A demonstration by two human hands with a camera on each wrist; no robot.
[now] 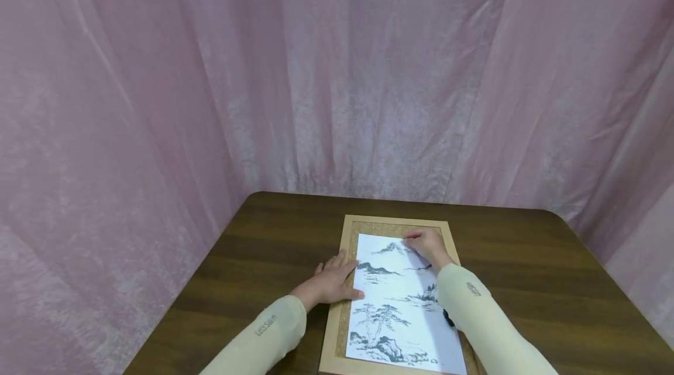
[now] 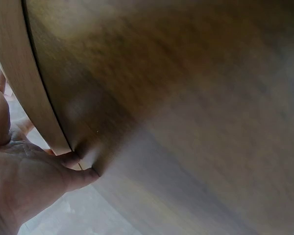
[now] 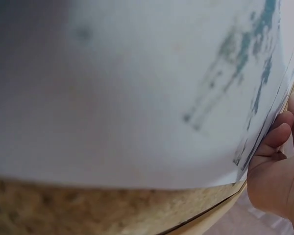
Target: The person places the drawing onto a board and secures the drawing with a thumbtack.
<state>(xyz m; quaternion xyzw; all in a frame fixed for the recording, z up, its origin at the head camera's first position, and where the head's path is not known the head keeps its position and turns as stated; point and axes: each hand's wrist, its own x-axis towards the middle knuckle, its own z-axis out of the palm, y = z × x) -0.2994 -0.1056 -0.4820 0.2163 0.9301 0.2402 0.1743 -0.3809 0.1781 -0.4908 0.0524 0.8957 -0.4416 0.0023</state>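
Observation:
A white sheet of paper (image 1: 387, 287) printed with ink-style mountains and pine trees lies on a cork board (image 1: 387, 227) with a pale wooden frame. My left hand (image 1: 332, 285) rests across the frame's left side, fingers spread and straight, its thumb on the sheet's left edge. In the left wrist view, fingertips of the left hand (image 2: 32, 169) reach past the frame's outer edge (image 2: 29, 73). Curled fingers of my right hand (image 1: 425, 243) come together at the sheet's top edge; I cannot tell what is between them. The right wrist view shows the right hand (image 3: 277, 169) beside the paper (image 3: 137, 122).
Under the board is a dark brown wooden table (image 1: 526, 269) with rounded far corners. Pink velvet curtains (image 1: 337, 71) hang behind and beside it. A small dark object (image 1: 448, 317) shows at the underside of the right wrist. Both forearms wear pale sleeves (image 1: 263, 331).

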